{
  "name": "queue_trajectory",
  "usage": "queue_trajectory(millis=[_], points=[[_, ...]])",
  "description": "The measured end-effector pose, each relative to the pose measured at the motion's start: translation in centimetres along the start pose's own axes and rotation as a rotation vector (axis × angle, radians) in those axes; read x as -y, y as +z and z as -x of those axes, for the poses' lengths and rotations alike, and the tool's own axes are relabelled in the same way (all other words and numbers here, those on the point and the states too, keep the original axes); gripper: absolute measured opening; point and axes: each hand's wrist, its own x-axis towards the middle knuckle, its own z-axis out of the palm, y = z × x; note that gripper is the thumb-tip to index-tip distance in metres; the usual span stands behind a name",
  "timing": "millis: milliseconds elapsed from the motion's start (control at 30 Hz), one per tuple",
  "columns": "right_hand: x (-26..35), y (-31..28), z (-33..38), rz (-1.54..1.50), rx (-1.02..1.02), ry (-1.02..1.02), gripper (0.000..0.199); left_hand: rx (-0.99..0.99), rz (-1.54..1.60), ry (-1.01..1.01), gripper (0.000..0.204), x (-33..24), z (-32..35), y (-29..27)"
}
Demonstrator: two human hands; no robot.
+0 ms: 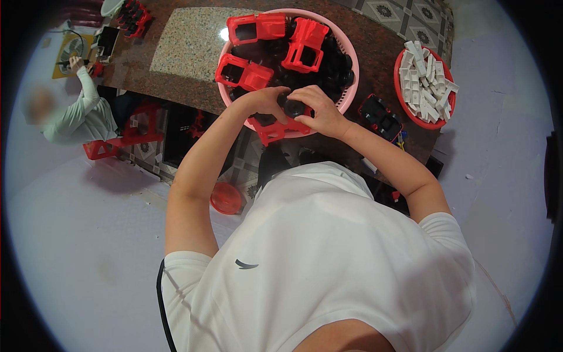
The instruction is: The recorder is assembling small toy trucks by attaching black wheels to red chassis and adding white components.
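- Polished brown surface [132, 67] is spanning the upper view.
- Black round part [294, 108] is sitting between both hands, over the near side of the pink basket [350, 51].
- Right hand [324, 112]: grip is pinching the black round part.
- Left hand [263, 101]: grip is curving alongside; cannot tell whether it is closing on anything.
- Red shell [275, 134] is showing beneath, at the near rim; its support is hidden.
- Risk: a loose pinch could be letting the part drop among the black pieces [339, 73]; downward pressure could be tipping the shell over the rim.
- Obstruction: other red shells [256, 28] are crowding the basket beyond.
- Red bowl [401, 98] is holding white pieces [425, 79] at right; another person [82, 123] is sitting far left.
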Motion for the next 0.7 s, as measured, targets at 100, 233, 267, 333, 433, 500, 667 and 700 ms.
queue_trajectory(millis=[100,233,267,333,433,500,667,700], points=[[-0.2,0.1,0.2,-0.025,0.031,0.009,0.051,0.007,0.016,-0.006,0.096,0.2,0.1,0.0],[-0.7,0.1,0.3,-0.023,0.066,0.057,0.054,-0.005,0.07,0.033,0.094,0.8,0.2,0.4],[-0.9,0.1,0.3,-0.021,0.063,0.058,0.054,-0.003,0.067,0.034,0.094,0.9,0.2,0.5],[-1.4,-0.1,0.0,0.072,0.138,0.069,0.063,-0.048,0.201,0.018,0.091,0.9,0.2,0.7],[-2.8,0.3,0.5,0.0,0.094,0.133,0.075,-0.088,0.31,0.087,0.091,1.0,-0.3,1.8],[-4.2,0.5,0.4,-0.124,0.227,0.257,0.081,-0.186,0.094,0.167,0.091,0.9,0.1,2.1],[-1.2,-0.2,-0.5,-0.21,0.419,0.358,0.084,-0.276,-0.223,0.326,0.089,-0.4,2.4,2.4],[-0.8,0.1,-0.3,-0.163,0.402,0.361,0.084,-0.321,-0.229,0.359,0.087,-0.4,2.9,2.7]])
